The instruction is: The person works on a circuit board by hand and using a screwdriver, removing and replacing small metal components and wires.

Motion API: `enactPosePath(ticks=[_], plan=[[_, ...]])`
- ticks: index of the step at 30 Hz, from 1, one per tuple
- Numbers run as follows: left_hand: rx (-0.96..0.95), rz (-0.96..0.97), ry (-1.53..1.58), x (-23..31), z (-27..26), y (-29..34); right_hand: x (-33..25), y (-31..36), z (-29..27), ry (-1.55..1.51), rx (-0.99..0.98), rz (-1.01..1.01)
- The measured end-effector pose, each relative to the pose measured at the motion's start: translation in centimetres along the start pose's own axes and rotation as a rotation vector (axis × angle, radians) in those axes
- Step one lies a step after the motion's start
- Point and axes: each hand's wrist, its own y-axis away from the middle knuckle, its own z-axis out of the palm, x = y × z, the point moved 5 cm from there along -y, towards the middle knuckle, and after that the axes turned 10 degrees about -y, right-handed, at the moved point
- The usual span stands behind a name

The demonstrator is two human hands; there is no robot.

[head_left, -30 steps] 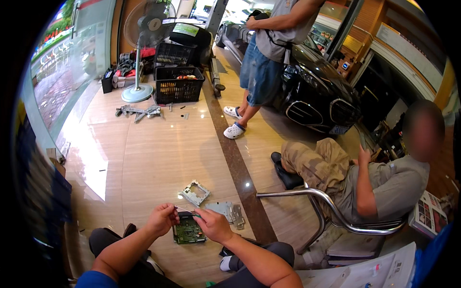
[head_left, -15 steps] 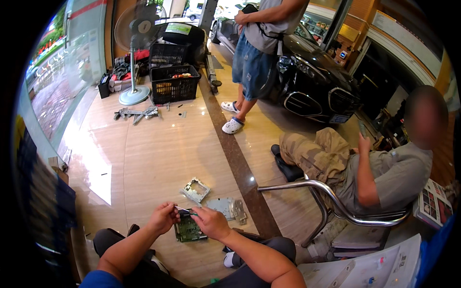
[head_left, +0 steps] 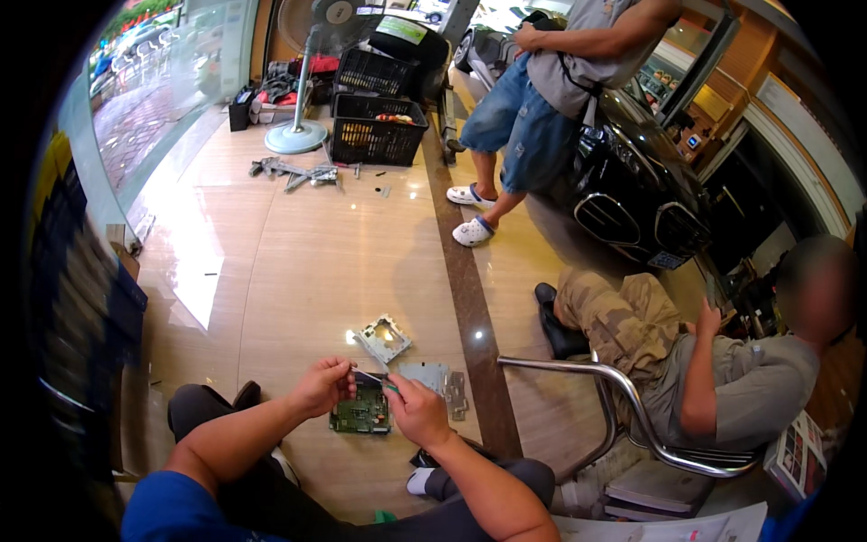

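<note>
Above a green circuit board [head_left: 359, 417] on the floor, my two hands meet in front of my knees. My right hand [head_left: 420, 411] is closed round the green handle of what looks like a slim screwdriver [head_left: 368, 373], its thin shaft pointing left. The fingers of my left hand [head_left: 325, 387] are pinched together at the shaft's tip; anything small between them is too small to make out. Just beyond the board lies a pale metal frame [head_left: 384, 340] with a large opening. A flat silvery plate [head_left: 424, 374] and a grey bracket [head_left: 456, 396] lie right of it.
A seated person [head_left: 741, 379] in a metal-armed chair [head_left: 623, 372] is on the right; another person [head_left: 533, 117] stands by a black car [head_left: 641, 172]. Farther off are metal parts [head_left: 302, 173], a fan [head_left: 297, 137] and black crates [head_left: 377, 132]. Dark shelving [head_left: 81, 334] stands left.
My view has shifted, so the room sits farther right and my hands appear slightly higher. The screwdriver stays between my hands, now tilted a little more downward to the right.
</note>
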Motion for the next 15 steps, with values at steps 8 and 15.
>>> enactPosePath(ticks=[8, 15], plan=[[0.018, -0.015, 0.002, 0.2, -0.1, 0.4, 1.3, 0.3, 1.3, -0.038, -0.017, 0.071], [0.060, -0.056, 0.012, 0.0, -0.1, 0.6, 1.1, 0.4, 1.3, -0.036, -0.017, 0.102]])
